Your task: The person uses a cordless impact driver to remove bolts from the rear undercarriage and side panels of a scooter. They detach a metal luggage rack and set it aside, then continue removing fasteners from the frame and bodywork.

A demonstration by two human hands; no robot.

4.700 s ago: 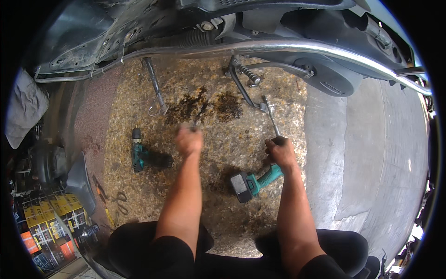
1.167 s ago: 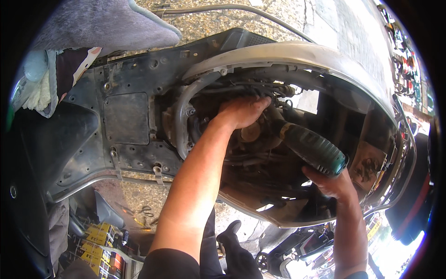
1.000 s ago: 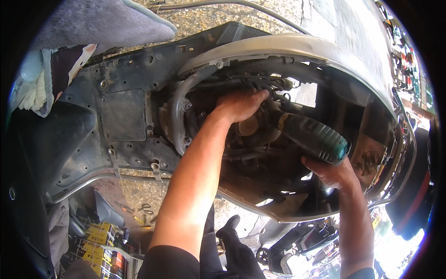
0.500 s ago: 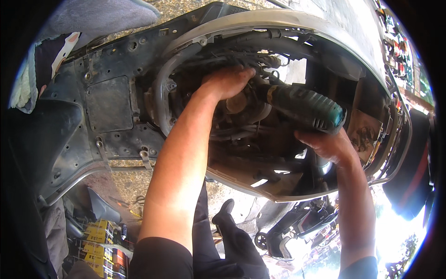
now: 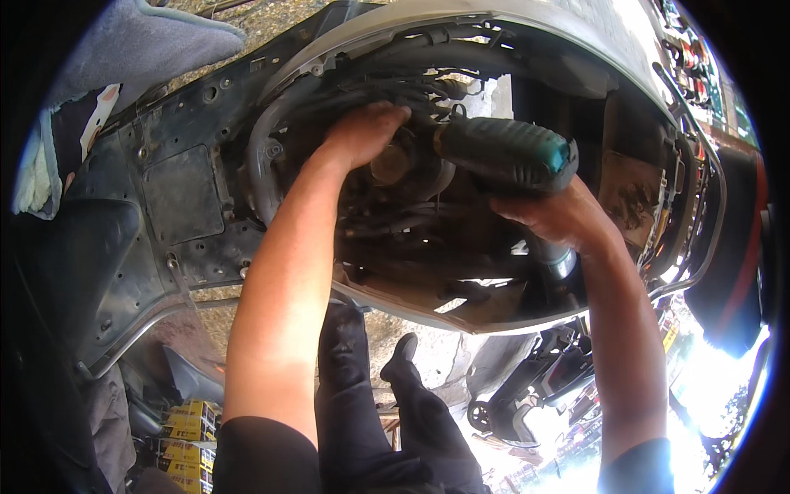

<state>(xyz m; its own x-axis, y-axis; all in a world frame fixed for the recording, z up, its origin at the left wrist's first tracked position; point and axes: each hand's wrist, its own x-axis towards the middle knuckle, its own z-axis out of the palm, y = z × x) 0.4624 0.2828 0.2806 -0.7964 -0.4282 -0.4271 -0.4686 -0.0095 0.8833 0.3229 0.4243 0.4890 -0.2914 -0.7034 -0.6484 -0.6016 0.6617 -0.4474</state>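
In my right hand [image 5: 555, 214] is a teal-and-black cordless power driver [image 5: 506, 152], its fingers wrapped round the grip, mostly hidden beneath the body. The tool lies nearly level, nose pointing left into the opened body of a scooter [image 5: 362, 290]. My left hand [image 5: 366, 133] reaches into the same opening just left of the nose. Its fingers are curled together close to the tool's front end; what they hold is hidden. Directly below that hand sits a round, dull engine part [image 5: 388, 165], with dark hoses and cables [image 5: 424, 86] beyond it.
A frame tube [image 5: 262, 160] curves along the opening's left side. Further left is the black floorboard [image 5: 185, 193], with a grey cloth [image 5: 148, 45] at its far edge. Yellow boxes [image 5: 188, 449] are stacked at lower left. Another scooter [image 5: 527, 395] stands at lower right.
The whole view has shifted, so the scooter appears further left and higher. The driver's rear end has swung slightly toward the far side. Both hands keep their grips.
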